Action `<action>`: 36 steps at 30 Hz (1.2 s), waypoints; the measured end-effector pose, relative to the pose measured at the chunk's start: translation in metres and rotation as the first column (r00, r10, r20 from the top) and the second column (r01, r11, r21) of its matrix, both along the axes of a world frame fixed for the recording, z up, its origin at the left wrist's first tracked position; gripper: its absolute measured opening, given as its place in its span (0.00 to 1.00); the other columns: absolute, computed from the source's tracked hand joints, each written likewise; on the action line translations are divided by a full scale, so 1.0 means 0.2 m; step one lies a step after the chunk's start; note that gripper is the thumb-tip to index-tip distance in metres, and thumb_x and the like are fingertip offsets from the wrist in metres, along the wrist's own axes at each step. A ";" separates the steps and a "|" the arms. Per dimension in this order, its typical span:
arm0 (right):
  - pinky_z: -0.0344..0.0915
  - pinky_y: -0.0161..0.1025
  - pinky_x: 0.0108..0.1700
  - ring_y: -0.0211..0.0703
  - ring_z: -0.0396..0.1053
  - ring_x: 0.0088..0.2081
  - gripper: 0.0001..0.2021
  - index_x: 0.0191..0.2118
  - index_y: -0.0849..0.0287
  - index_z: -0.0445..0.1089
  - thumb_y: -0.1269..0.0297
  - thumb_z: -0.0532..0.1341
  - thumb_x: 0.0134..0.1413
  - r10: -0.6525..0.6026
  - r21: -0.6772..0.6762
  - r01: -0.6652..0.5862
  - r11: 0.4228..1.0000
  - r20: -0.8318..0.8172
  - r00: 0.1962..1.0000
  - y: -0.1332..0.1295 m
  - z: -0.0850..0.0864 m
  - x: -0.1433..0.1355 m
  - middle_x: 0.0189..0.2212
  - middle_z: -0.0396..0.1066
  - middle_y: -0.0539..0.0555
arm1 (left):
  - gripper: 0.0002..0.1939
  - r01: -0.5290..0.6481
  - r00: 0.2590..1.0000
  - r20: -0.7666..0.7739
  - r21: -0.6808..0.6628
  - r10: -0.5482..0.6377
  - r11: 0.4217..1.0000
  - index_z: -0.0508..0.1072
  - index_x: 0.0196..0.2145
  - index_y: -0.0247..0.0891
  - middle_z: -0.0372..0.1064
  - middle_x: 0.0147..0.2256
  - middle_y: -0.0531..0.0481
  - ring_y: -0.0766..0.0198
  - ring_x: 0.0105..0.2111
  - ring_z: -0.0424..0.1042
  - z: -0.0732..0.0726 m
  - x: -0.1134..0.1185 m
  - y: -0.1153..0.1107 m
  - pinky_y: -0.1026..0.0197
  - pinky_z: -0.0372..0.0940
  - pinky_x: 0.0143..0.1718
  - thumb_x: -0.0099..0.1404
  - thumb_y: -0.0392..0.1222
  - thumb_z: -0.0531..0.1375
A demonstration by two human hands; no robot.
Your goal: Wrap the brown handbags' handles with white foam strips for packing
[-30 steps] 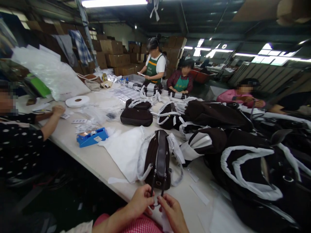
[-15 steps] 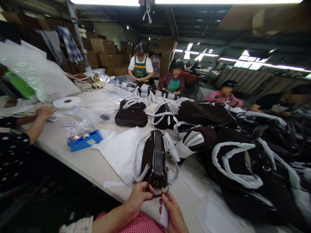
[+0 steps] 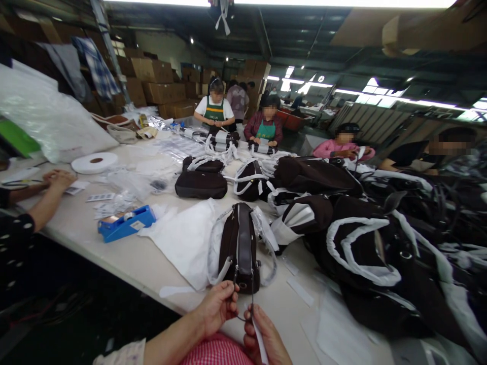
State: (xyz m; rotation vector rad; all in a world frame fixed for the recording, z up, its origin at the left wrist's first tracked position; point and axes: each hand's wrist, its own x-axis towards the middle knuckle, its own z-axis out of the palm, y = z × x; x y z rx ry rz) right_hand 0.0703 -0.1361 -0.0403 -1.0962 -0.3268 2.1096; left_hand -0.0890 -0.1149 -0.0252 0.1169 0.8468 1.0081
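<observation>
A dark brown handbag (image 3: pixel 239 243) stands on the table in front of me, its two handles wrapped in white padding. A thin dark strap (image 3: pixel 252 296) runs from the zipper end of the bag down to my hands. My left hand (image 3: pixel 220 306) is closed, pinching one side of this strap near the bag's end. Lower and to the right, my right hand (image 3: pixel 265 332) is closed around the strap's other side. A white strip (image 3: pixel 260 340) also sticks out from its fingers. Between the hands the strap hangs in a small loop.
Left of the bag lie a white sheet (image 3: pixel 182 238) and a blue tape dispenser (image 3: pixel 127 223). A white tape roll (image 3: pixel 94 162) is further back. Brown bags (image 3: pixel 365 258) are heaped on the right. A co-worker's hands (image 3: pixel 60 180) rest at the left; other people work across the table.
My hands have moved apart: the left went slightly up and left, the right lower. The strap between them now hangs in a longer loop. The whole view has shifted slightly.
</observation>
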 end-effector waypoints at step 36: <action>0.57 0.38 0.32 0.42 0.61 0.26 0.26 0.20 0.59 0.69 0.37 0.65 0.37 -0.155 0.336 -0.160 0.928 0.740 0.655 0.05 0.15 -0.06 0.18 0.66 0.50 | 0.20 0.364 0.915 -0.189 0.006 -0.356 0.932 0.72 0.30 0.35 0.73 0.33 0.47 0.59 0.35 0.72 -0.01 0.06 0.15 0.59 0.60 0.39 0.44 0.49 0.71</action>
